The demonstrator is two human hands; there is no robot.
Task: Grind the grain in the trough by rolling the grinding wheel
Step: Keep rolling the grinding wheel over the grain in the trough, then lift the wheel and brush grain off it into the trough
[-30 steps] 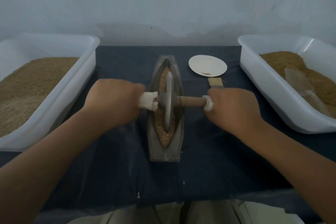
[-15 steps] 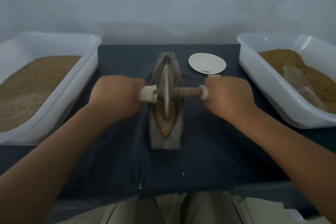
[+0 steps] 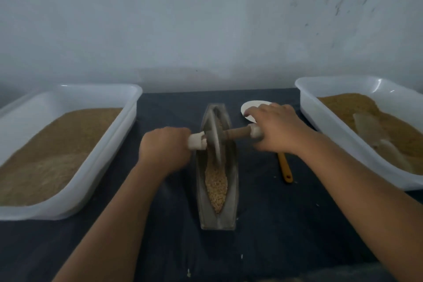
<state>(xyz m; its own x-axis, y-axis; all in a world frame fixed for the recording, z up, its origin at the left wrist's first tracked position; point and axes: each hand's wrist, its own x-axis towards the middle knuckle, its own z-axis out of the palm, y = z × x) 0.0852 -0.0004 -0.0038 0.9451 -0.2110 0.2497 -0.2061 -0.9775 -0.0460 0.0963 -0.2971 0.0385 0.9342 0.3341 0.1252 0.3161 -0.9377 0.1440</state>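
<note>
Gripping the axle of the grinding wheel [image 3: 215, 142] in our curled left hand [image 3: 163, 152], we rest our right hand [image 3: 278, 129], fingers nearly straight, on its other end; the wheel stands in the far half of the trough [image 3: 232, 190].

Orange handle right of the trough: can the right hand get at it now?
Probably yes: the orange handle lies uncovered on the cloth just below the right hand, which must first leave the axle.

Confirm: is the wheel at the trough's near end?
No: the grinding wheel stands in the far half of the trough, grain exposed nearer.
</note>
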